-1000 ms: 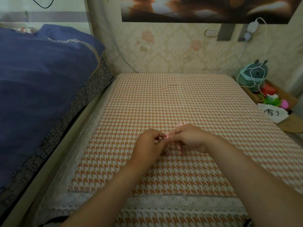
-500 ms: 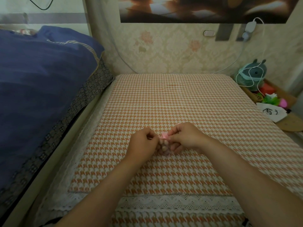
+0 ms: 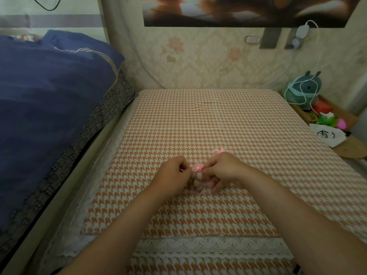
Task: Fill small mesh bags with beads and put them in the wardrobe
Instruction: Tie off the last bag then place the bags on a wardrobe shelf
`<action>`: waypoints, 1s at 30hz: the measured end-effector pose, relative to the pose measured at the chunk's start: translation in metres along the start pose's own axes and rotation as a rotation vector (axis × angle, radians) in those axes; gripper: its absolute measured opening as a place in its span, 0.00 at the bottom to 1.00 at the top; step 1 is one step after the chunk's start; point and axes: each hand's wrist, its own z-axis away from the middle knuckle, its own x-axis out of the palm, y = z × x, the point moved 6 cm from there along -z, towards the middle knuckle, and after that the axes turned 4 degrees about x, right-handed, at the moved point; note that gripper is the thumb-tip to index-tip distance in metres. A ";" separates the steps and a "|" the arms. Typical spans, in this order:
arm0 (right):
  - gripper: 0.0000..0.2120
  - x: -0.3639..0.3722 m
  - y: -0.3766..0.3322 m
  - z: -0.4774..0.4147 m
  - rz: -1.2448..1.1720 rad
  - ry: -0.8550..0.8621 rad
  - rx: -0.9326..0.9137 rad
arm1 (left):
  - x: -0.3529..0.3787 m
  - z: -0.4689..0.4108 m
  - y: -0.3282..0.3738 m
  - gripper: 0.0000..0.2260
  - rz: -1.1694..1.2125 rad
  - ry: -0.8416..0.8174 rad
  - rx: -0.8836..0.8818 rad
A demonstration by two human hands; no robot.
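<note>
- The left hand (image 3: 172,175) and the right hand (image 3: 222,169) are both curling their fingers and pinching the pink ribbon (image 3: 198,168) at the top of the little bag (image 3: 193,187).
- The bag is sitting right between the two hands, low over the checked cloth (image 3: 218,120). I cannot tell if it is touching the cloth.
- Tan beads (image 3: 196,183) are showing through the mesh. If one hand is pulling harder than the other, the mouth of the bag may be closing crooked. Then beads could be spilling out under the hands.
- The ribbon is looking thin. It could be slipping out of the pinching fingers, and the bag would be dropping and tipping over.
- Pulling too hard could be ripping the mesh or snapping the ribbon.
- Something else pink (image 3: 219,150) is lying just past the right hand. I cannot tell what it is. The right hand could be bumping it away.
- The bed (image 3: 49,96) is far off to the side of the left hand. A loose bead could be rolling that way and getting lost in the dark gap beside it.
- No wardrobe is showing, so the bag needs a tight knot before carrying.
</note>
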 end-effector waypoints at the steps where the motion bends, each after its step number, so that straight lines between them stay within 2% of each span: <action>1: 0.06 0.002 0.000 0.001 -0.003 -0.001 -0.001 | 0.002 0.000 0.001 0.07 0.007 -0.013 0.012; 5: 0.09 0.005 0.001 0.000 0.000 0.040 0.004 | -0.003 -0.002 -0.005 0.09 -0.003 0.064 -0.009; 11: 0.07 0.004 0.001 -0.001 0.098 0.059 0.000 | -0.002 -0.003 -0.012 0.05 0.115 0.024 -0.078; 13: 0.08 0.001 -0.003 0.002 0.173 0.093 -0.031 | 0.000 -0.001 -0.009 0.04 0.124 -0.038 -0.068; 16: 0.15 -0.020 -0.014 0.009 0.388 0.275 -0.093 | 0.008 0.007 -0.002 0.23 0.090 -0.216 -0.051; 17: 0.15 -0.030 -0.017 0.011 0.412 0.365 -0.117 | 0.009 0.010 0.002 0.23 0.060 -0.259 -0.024; 20: 0.10 -0.053 -0.016 0.015 0.389 0.591 -0.114 | 0.012 0.009 0.011 0.10 -0.065 -0.300 0.061; 21: 0.16 -0.056 -0.012 0.015 0.420 0.624 -0.079 | 0.011 0.008 0.014 0.09 -0.086 -0.292 0.068; 23: 0.33 -0.052 0.001 0.006 0.468 0.571 0.009 | 0.007 0.003 0.018 0.07 -0.077 -0.251 0.066; 25: 0.41 -0.045 0.010 -0.002 0.486 0.521 0.049 | 0.001 -0.001 0.022 0.07 -0.028 -0.188 0.066; 27: 0.42 -0.040 0.012 -0.010 0.518 0.508 0.023 | -0.004 -0.007 0.026 0.07 0.017 -0.129 0.086; 30: 0.34 -0.034 0.006 -0.018 0.555 0.486 -0.076 | -0.008 -0.015 0.027 0.09 0.084 -0.045 0.133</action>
